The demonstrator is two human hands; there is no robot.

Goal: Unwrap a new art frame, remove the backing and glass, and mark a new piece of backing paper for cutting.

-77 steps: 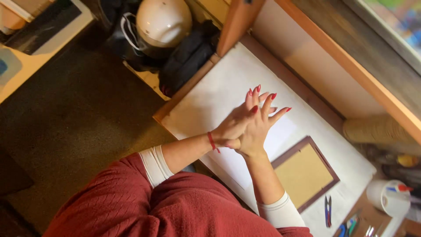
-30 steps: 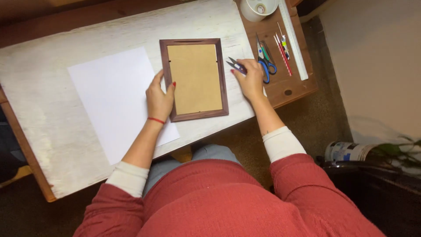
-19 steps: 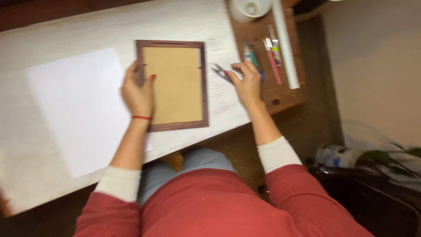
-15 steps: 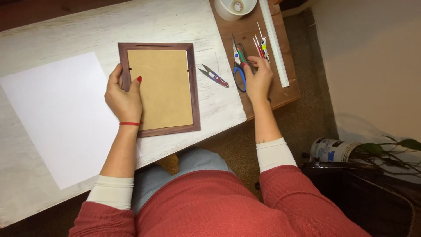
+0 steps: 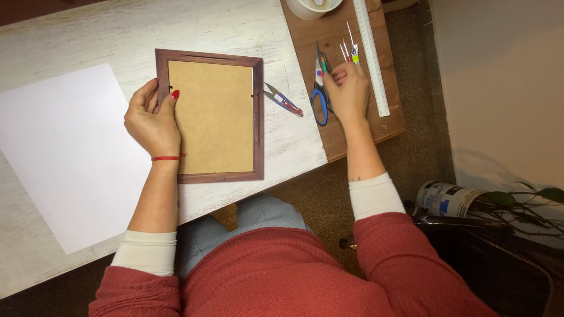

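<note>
While lying face-down on the whitewashed wooden surface (image 5: 235, 23), dark brown wooden picture frame with tan backing board (image 5: 214, 117): light, stiff, glass likely fragile. Left hand (image 5: 154, 120) gripping its left rail; right hand (image 5: 348, 93), well apart, pinching among thin pens (image 5: 348, 50).

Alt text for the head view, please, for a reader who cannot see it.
Seen from above, a person's left hand grips the left edge of a picture frame lying back-up on a white table. The right hand reaches among pens and scissors on a wooden board.
</note>
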